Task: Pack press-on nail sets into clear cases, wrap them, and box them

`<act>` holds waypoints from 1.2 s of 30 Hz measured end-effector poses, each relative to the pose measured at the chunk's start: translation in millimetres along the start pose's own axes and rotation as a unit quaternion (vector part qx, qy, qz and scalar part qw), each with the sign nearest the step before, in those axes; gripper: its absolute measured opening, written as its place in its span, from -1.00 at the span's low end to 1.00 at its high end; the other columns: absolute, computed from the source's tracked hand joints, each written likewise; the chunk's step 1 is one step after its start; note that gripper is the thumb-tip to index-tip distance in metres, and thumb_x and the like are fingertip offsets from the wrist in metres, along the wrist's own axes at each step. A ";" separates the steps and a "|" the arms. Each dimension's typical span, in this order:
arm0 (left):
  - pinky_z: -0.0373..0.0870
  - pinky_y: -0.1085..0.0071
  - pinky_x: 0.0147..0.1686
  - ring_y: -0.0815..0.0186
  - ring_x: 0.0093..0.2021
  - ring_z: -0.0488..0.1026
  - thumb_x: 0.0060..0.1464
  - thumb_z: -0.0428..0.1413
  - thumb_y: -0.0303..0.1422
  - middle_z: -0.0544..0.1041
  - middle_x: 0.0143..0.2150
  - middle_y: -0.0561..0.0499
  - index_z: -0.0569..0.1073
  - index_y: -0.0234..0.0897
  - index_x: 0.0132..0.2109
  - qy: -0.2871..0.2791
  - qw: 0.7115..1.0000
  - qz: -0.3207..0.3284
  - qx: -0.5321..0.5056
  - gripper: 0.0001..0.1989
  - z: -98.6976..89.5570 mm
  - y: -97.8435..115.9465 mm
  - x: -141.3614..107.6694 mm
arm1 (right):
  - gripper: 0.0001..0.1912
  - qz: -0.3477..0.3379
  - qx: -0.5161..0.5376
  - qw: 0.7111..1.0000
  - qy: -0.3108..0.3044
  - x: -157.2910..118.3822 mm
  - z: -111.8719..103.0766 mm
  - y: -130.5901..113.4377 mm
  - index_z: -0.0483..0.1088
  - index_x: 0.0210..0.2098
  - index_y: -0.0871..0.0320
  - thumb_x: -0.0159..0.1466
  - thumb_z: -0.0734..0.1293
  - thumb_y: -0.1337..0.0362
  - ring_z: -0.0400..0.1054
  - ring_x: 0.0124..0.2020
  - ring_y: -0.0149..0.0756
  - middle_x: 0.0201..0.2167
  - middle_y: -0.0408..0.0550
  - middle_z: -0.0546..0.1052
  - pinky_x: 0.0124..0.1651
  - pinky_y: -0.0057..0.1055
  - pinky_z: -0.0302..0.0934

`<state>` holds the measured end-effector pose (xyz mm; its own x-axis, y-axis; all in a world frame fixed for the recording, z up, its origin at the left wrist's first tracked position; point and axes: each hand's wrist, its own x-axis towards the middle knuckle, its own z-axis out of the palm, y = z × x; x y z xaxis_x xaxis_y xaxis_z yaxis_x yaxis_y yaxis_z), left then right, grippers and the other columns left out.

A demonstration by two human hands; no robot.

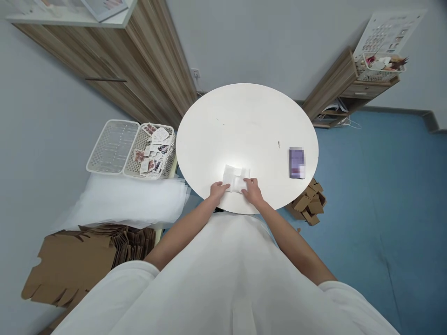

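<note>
A folded white sheet (237, 173) lies at lower centre of the frame, on a white oval table (247, 116). The left hand (217, 190) touches its lower-left corner, the right hand (253, 190) its right edge, thumb and forefinger apart; whether either pinches, I cannot tell. Flattened cardboard boxes (75, 260) fill the lower left.

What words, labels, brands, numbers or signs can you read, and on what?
No text is legible.
Cards in the basket: print too small.
Poster at upper right: too small, blurred.
Purple item on the table: pixelated.
White sheet between left hand and right hand: no visible print.
</note>
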<state>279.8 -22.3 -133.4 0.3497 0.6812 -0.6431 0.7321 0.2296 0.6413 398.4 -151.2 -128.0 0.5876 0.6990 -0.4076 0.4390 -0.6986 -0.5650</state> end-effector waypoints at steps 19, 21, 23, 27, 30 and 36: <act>0.30 0.37 -0.25 0.25 -0.22 0.37 0.05 -0.12 -0.44 0.41 -0.24 -0.09 0.40 -0.31 -0.18 -0.106 0.915 0.281 0.271 -0.75 45.5 31.6 -20.6 | -0.62 -0.007 0.197 0.980 -0.028 11.9 -9.1 12.5 0.21 -0.08 0.09 0.10 0.09 0.36 0.25 -0.39 -0.37 -0.45 -0.19 0.33 -0.27 -0.41 0.18; 0.31 0.34 -0.19 0.23 -0.19 0.36 0.03 -0.11 -0.46 0.38 -0.22 -0.09 0.40 -0.28 -0.11 -0.123 0.907 0.305 0.264 -0.70 42.0 25.4 -24.5 | -0.67 0.021 0.197 0.980 -0.009 12.4 -7.9 9.1 0.22 -0.11 0.10 0.13 0.08 0.31 0.27 -0.40 -0.36 -0.49 -0.20 0.33 -0.29 -0.42 0.17; 0.32 0.31 -0.15 0.20 -0.16 0.34 -0.04 -0.09 -0.50 0.36 -0.20 -0.09 0.38 -0.25 -0.06 -0.146 0.894 0.329 0.268 -0.64 35.8 20.3 -28.1 | -0.70 0.044 0.168 0.985 0.017 13.3 -4.6 4.2 0.22 -0.12 0.11 0.14 0.09 0.29 0.28 -0.41 -0.35 -0.50 -0.19 0.34 -0.32 -0.42 0.16; 0.27 0.26 -0.03 0.19 -0.05 0.30 -0.08 -0.08 -0.54 0.36 -0.08 -0.07 0.38 -0.19 -0.03 -0.183 0.880 0.347 0.268 -0.57 20.8 16.0 -29.6 | -0.69 0.050 0.109 0.992 0.034 15.2 1.9 -2.1 0.20 -0.11 0.11 0.14 0.09 0.35 0.28 -0.44 -0.34 -0.50 -0.18 0.36 -0.39 -0.44 0.13; 0.19 0.22 0.06 0.18 0.04 0.26 -0.02 -0.05 -0.50 0.32 0.02 -0.06 0.35 -0.16 -0.01 -0.139 0.884 0.368 0.254 -0.61 15.2 17.4 -23.7 | -0.68 0.041 0.081 0.995 0.035 14.9 4.2 -2.4 0.17 -0.08 0.12 0.15 0.08 0.35 0.28 -0.44 -0.33 -0.49 -0.17 0.37 -0.39 -0.43 0.13; -0.10 0.10 0.18 0.08 0.24 -0.01 -0.08 0.08 -0.50 0.16 0.21 -0.03 0.32 -0.11 -0.03 -0.105 0.873 0.392 0.270 -0.59 23.5 17.1 -12.1 | -0.62 -0.047 0.009 0.995 0.082 0.7 -1.4 4.3 0.13 0.00 0.17 0.17 0.10 0.34 0.25 -0.10 -0.24 -0.13 0.04 0.37 -0.11 -0.30 0.16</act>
<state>301.8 -42.9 -124.6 0.9255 0.3259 -0.1931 0.3677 -0.6500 0.6650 401.7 -153.9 -129.7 0.6483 0.7259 -0.2299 0.4862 -0.6270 -0.6087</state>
